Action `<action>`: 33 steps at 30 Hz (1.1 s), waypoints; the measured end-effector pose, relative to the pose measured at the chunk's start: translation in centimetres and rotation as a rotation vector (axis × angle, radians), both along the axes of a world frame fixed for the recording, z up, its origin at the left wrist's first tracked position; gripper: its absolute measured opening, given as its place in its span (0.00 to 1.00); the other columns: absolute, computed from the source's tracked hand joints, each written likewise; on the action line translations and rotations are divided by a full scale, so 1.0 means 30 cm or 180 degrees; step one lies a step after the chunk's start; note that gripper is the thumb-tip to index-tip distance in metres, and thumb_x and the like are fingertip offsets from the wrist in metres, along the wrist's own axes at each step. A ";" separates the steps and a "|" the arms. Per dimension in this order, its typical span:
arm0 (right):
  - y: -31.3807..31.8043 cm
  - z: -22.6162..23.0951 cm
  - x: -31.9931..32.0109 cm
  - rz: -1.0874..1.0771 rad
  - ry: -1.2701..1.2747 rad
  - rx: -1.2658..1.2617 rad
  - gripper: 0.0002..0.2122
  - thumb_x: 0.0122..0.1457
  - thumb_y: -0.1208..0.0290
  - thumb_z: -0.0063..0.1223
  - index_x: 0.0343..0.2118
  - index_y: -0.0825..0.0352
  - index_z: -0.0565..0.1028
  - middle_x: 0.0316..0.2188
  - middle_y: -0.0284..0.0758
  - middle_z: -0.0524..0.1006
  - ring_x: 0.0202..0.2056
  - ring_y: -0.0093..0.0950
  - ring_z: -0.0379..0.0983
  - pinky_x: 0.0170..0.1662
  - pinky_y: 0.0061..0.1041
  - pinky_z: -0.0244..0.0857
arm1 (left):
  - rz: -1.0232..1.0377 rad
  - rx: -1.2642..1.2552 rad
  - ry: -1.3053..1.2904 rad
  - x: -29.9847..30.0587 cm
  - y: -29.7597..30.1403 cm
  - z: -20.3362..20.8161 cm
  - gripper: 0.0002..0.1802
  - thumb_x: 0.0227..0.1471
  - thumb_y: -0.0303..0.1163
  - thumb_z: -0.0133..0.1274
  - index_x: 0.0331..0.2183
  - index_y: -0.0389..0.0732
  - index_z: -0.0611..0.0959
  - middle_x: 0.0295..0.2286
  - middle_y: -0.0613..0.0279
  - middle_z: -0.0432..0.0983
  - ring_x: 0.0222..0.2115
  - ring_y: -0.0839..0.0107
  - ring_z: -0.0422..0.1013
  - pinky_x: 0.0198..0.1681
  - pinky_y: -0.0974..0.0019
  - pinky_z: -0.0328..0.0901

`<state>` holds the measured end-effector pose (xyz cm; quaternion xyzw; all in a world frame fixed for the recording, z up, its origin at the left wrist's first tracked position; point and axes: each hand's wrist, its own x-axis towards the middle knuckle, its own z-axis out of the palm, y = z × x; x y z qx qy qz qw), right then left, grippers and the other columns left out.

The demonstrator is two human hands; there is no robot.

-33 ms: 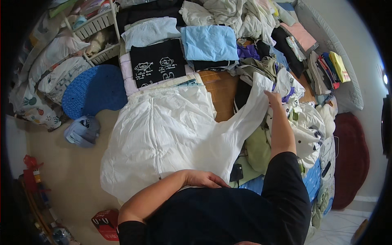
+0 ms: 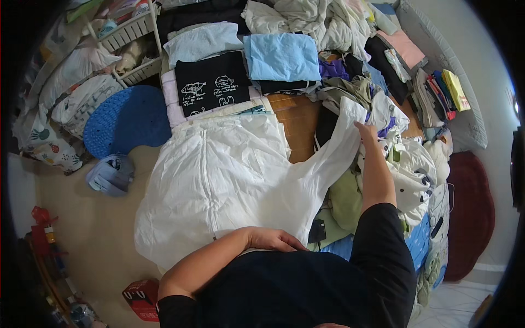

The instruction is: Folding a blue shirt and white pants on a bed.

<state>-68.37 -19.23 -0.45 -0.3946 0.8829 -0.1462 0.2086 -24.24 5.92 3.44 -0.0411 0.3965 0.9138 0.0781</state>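
"Where do we have the white jacket (image 2: 180, 191)?"

"We have it spread from the middle out toward nine o'clock, with a zip (image 2: 205, 169) running down its body. One sleeve (image 2: 328, 156) stretches up toward two o'clock."

"And our right hand (image 2: 367, 131)?"

"At two o'clock, closed on the end of that sleeve, with our arm reaching straight up to it."

"What about our left hand (image 2: 272, 239)?"

"That one sits at six o'clock, by the jacket's near edge and against our dark shirt (image 2: 290, 290). Its fingers point toward three o'clock and look loosely curled, but we cannot tell whether they grip any cloth."

"What do we see beyond the jacket?"

"At eleven o'clock, a folded black shirt (image 2: 210, 85) with white drawings; at twelve, a folded light blue cloth (image 2: 281, 57) lying on darker folded cloth. Past them, toward one, we see a heap of crumpled cream cloth (image 2: 328, 24)."

"To the sides?"

"At ten o'clock, a blue mat (image 2: 131, 117), with a pale blue cap (image 2: 111, 175) just below it at nine, both beside the jacket. Near four o'clock, a green cloth (image 2: 345, 199) lies under the sleeve's side, and a small black box (image 2: 316, 231) is at five. Farther out at three, we find a dark red mat (image 2: 470, 218); at seven, a red box (image 2: 143, 300) stands on the floor (image 2: 104, 235)."
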 end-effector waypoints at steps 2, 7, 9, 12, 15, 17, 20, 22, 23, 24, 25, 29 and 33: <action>-0.003 -0.052 -0.001 -0.0284 0.0205 -0.0253 0.26 0.42 0.50 0.65 0.33 0.74 0.78 0.28 0.44 0.77 0.30 0.35 0.76 0.30 0.33 0.67 | 0.0041 0.0112 0.0093 0.001 0.003 -0.002 0.26 0.58 0.37 0.50 0.55 0.36 0.71 0.55 0.59 0.66 0.55 0.70 0.61 0.59 0.70 0.51; -0.090 -0.020 -0.086 0.0946 0.1306 -0.0518 0.16 0.52 0.56 0.54 0.31 0.66 0.79 0.31 0.44 0.79 0.33 0.42 0.76 0.36 0.36 0.68 | 0.0053 0.0326 0.0058 -0.003 0.004 -0.005 0.25 0.57 0.35 0.50 0.55 0.36 0.71 0.55 0.58 0.66 0.55 0.70 0.61 0.60 0.70 0.51; -0.124 0.075 -0.144 0.0185 0.1102 -0.1238 0.14 0.55 0.59 0.50 0.29 0.66 0.79 0.29 0.46 0.79 0.35 0.43 0.76 0.39 0.38 0.67 | 0.0044 0.0347 0.0011 -0.002 0.001 0.000 0.25 0.57 0.35 0.50 0.55 0.35 0.71 0.55 0.58 0.65 0.55 0.69 0.61 0.60 0.70 0.51; -0.099 0.260 -0.277 -0.0559 0.0911 -0.1838 0.13 0.55 0.61 0.48 0.29 0.65 0.79 0.31 0.46 0.79 0.37 0.41 0.76 0.41 0.37 0.67 | -0.0117 0.0386 -0.0047 -0.008 -0.005 0.013 0.26 0.57 0.36 0.51 0.54 0.35 0.71 0.55 0.58 0.65 0.55 0.69 0.61 0.59 0.70 0.51; -0.038 0.298 -0.400 -0.0307 0.2015 -0.1409 0.17 0.60 0.55 0.42 0.32 0.65 0.77 0.36 0.48 0.77 0.42 0.44 0.73 0.45 0.38 0.64 | -0.0070 0.0560 0.0070 -0.034 -0.007 0.024 0.26 0.56 0.37 0.50 0.54 0.35 0.72 0.53 0.58 0.67 0.54 0.69 0.62 0.59 0.69 0.52; -0.011 0.256 -0.463 -0.0232 0.2194 -0.1570 0.15 0.61 0.58 0.41 0.33 0.64 0.76 0.37 0.47 0.77 0.43 0.43 0.72 0.46 0.36 0.64 | -0.0239 0.0738 -0.0076 -0.053 -0.003 0.030 0.26 0.56 0.37 0.51 0.53 0.35 0.73 0.52 0.58 0.69 0.54 0.69 0.62 0.58 0.68 0.52; 0.004 0.199 -0.540 -0.0186 0.2123 -0.1286 0.10 0.57 0.68 0.38 0.31 0.61 0.75 0.35 0.38 0.75 0.43 0.35 0.71 0.48 0.29 0.63 | -0.0116 0.0491 -0.0200 -0.072 0.002 0.029 0.26 0.55 0.39 0.51 0.52 0.34 0.74 0.50 0.57 0.70 0.52 0.69 0.63 0.58 0.67 0.53; 0.010 0.195 -0.574 -0.0086 0.2329 -0.1508 0.13 0.61 0.65 0.35 0.32 0.63 0.74 0.36 0.38 0.76 0.42 0.37 0.72 0.47 0.30 0.64 | -0.0050 0.0473 -0.0166 -0.091 0.004 0.020 0.27 0.55 0.40 0.51 0.52 0.34 0.74 0.50 0.57 0.70 0.52 0.69 0.64 0.57 0.67 0.53; 0.017 0.208 -0.591 -0.0343 0.2210 -0.1522 0.17 0.62 0.60 0.35 0.34 0.64 0.75 0.38 0.39 0.77 0.42 0.40 0.72 0.47 0.32 0.64 | -0.0059 0.0380 -0.0087 -0.105 0.006 0.013 0.27 0.55 0.40 0.51 0.52 0.33 0.74 0.50 0.56 0.71 0.52 0.68 0.64 0.57 0.67 0.53; 0.024 0.213 -0.600 -0.0357 0.2050 -0.1668 0.18 0.62 0.56 0.37 0.35 0.65 0.76 0.40 0.40 0.78 0.45 0.40 0.72 0.48 0.33 0.64 | -0.0015 0.0389 -0.0114 -0.121 0.008 0.003 0.27 0.55 0.40 0.51 0.52 0.33 0.74 0.50 0.56 0.71 0.52 0.68 0.64 0.57 0.67 0.53; 0.026 0.217 -0.604 -0.0412 0.1805 -0.1648 0.15 0.60 0.59 0.40 0.36 0.63 0.77 0.40 0.40 0.78 0.45 0.40 0.73 0.48 0.32 0.65 | 0.0011 0.0508 -0.0104 -0.139 0.014 -0.006 0.27 0.55 0.41 0.51 0.51 0.33 0.74 0.50 0.56 0.71 0.51 0.68 0.65 0.57 0.66 0.54; 0.058 0.154 -0.567 -0.0521 0.1999 -0.0225 0.16 0.59 0.63 0.42 0.41 0.66 0.77 0.41 0.46 0.77 0.48 0.43 0.72 0.49 0.35 0.65 | 0.0199 0.0877 0.0345 -0.214 0.022 -0.049 0.25 0.54 0.44 0.51 0.49 0.39 0.77 0.46 0.59 0.74 0.47 0.67 0.69 0.55 0.65 0.57; 0.104 0.072 -0.427 -0.0272 0.2028 0.0223 0.19 0.57 0.63 0.44 0.43 0.74 0.74 0.46 0.54 0.73 0.50 0.48 0.70 0.52 0.42 0.64 | 0.0874 0.1187 -0.0085 -0.225 0.005 -0.041 0.25 0.57 0.42 0.49 0.49 0.33 0.75 0.46 0.56 0.74 0.48 0.68 0.69 0.55 0.62 0.59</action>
